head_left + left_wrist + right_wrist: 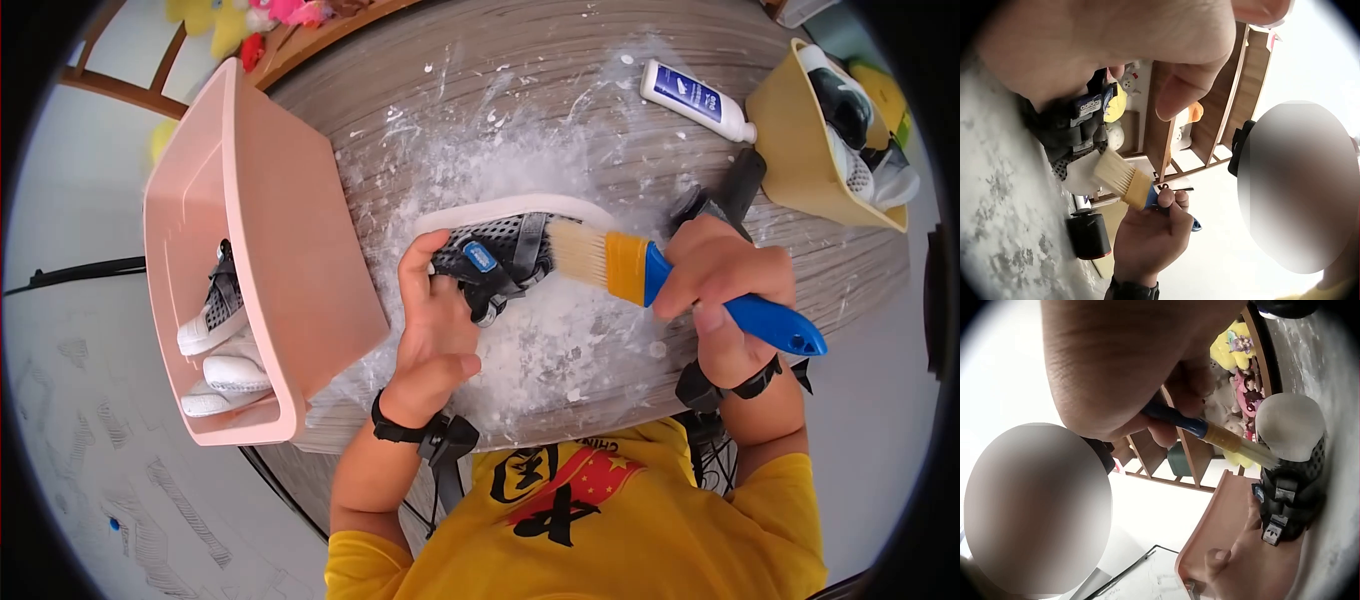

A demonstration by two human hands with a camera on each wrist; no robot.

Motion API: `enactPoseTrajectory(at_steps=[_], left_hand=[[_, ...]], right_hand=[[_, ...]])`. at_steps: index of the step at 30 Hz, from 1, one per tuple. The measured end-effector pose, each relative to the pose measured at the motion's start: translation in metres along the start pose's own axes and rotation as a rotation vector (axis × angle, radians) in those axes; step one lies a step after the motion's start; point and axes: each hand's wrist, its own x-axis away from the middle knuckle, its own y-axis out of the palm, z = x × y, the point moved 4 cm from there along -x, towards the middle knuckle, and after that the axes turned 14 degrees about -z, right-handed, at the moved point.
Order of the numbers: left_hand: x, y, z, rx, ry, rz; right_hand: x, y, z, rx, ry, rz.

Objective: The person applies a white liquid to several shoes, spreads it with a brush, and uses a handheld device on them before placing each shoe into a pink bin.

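Observation:
A dark mesh sneaker [490, 250] with a white sole lies tipped on its side on the table, its sole facing away from the person. My left hand [435, 325] holds it by the heel end, one finger along the outside and the thumb apart from the shoe; other fingers are hidden behind the upper. A flat paintbrush [628, 268] with a blue handle is gripped in my right hand [730, 275]. Its pale bristles touch the sneaker near the strap and toe. From the right wrist view, the bristles meet the upper just behind the white toe cap [1290, 427].
White powder [540, 350] covers much of the wood-grain table. A pink bin [300, 230] with shoes stands left; a yellow bin [800, 150] with more shoes stands right. Between them at the back lie a white bottle [695, 100] and a black brush-like item [738, 185].

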Motion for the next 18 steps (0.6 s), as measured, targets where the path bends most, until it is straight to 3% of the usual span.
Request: enactPoseTrajectory(at_steps=[6, 10, 13, 16, 18], left_hand=[[-0.002, 0.006, -0.002, 0.04, -0.059, -0.011], [-0.001, 0.009, -0.002, 0.026, -0.029, -0.02], [0.0, 0.008, -0.003, -0.035, -0.041, 0.09], [0.0, -0.002, -0.004, -0.006, -0.07, -0.134], [-0.002, 0.006, 0.0, 0.029, -0.078, -0.07]], right_hand=[[-0.005, 0.023, 0.014, -0.132, 0.049, -0.097], [-0.008, 0.029, 0.017, -0.029, 0.191, -0.203], [-0.006, 0.028, 0.023, -0.02, 0.165, -0.161], [-0.003, 0.029, 0.028, -0.088, 0.17, -0.085], [-0.001, 0.028, 0.028, -0.098, 0.2, -0.038]])
